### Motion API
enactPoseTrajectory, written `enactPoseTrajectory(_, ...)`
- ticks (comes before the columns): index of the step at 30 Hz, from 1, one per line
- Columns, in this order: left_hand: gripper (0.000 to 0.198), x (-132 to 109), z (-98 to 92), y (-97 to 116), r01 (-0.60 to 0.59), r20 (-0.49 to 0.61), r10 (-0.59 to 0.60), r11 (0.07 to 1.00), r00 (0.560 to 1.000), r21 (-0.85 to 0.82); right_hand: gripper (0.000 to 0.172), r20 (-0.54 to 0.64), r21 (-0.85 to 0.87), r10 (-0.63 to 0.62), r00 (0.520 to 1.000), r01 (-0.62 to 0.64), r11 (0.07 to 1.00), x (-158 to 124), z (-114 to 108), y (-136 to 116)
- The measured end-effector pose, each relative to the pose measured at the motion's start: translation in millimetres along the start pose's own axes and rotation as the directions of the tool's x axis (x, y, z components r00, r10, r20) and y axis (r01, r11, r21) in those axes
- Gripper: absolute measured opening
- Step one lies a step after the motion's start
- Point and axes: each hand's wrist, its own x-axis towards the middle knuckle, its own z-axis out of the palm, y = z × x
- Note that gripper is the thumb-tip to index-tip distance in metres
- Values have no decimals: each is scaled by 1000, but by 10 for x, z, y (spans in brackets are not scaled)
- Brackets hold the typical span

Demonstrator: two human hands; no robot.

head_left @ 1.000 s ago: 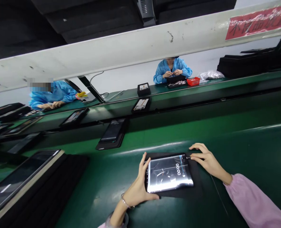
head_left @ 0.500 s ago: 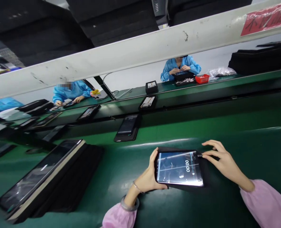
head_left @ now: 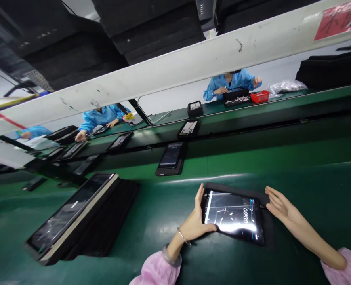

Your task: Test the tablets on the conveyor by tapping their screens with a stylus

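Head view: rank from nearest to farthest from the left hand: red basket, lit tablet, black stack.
1. Lit tablet: touching, in the grip of the left hand.
2. Black stack: apart, off to the hand's left.
3. Red basket: farthest, forward and to the right, well beyond the other two.

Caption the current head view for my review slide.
Left hand around one end of a lit tablet reading 00:00, right hand at the opposite end, over a green workbench.
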Motion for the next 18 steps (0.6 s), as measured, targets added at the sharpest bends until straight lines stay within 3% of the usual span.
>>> enactPoseTrajectory(4,105,11,14,105,89,20,-94,979,995,183,92,46,-27,-47,998,48,998,165,134,-35)
enactPoseTrajectory(6,102,57,34,229,136,-18,-138,934,990,331,91,83,-10,-74,994,75,997,280,148,-4)
enactPoseTrajectory(8,99,145,118,416,126,-60,-111,848,992,514,87,130,39,-90,987,85,996,366,137,43)
enactPoseTrajectory(9,95,201,187,521,79,-48,-63,796,997,600,83,151,68,-95,984,86,994,392,126,68)
enactPoseTrajectory(11,82,322,360,705,-134,132,58,701,990,700,75,169,113,-104,980,85,990,417,99,109)
enactPoseTrajectory(13,65,428,522,796,-348,313,171,627,934,697,70,149,131,-97,984,78,988,419,67,132)
enactPoseTrajectory(14,50,467,578,799,-411,346,229,605,910,682,68,130,142,-88,988,69,987,419,49,137)
enactPoseTrajectory(16,30,506,618,744,-448,295,341,597,892,665,66,88,179,-73,993,56,982,420,11,144)
enactPoseTrajectory(18,43,486,575,672,-407,160,412,628,897,663,65,44,175,-80,996,71,982,421,-28,150)
